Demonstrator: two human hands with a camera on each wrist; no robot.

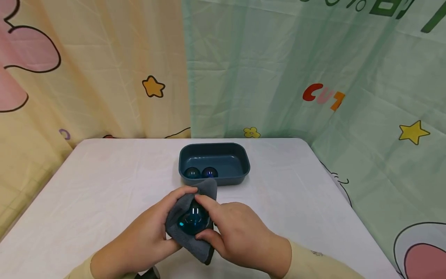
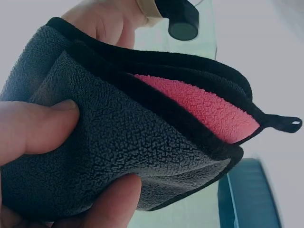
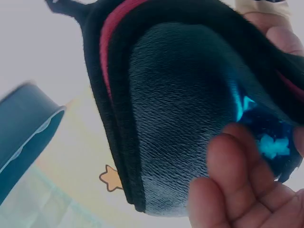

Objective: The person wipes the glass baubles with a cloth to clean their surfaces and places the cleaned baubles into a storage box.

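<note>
A shiny dark-blue glass ball (image 1: 193,221) sits in a folded grey towel (image 1: 195,244) between my two hands, above the table. My left hand (image 1: 148,230) grips the towel from the left, with the towel around the ball's underside. From the right, my right hand (image 1: 240,230) pinches the ball between thumb and fingers. Black edging and a pink inner side show on the towel (image 2: 128,128) in the left wrist view. In the right wrist view the ball (image 3: 275,142) is partly hidden by towel and fingers.
Behind the hands stands a blue rectangular tray (image 1: 231,180), with two dark glass balls (image 1: 192,173) inside along its near wall. A white cloth covers the table (image 1: 289,186). Printed curtains (image 1: 244,69) hang behind it and at the sides.
</note>
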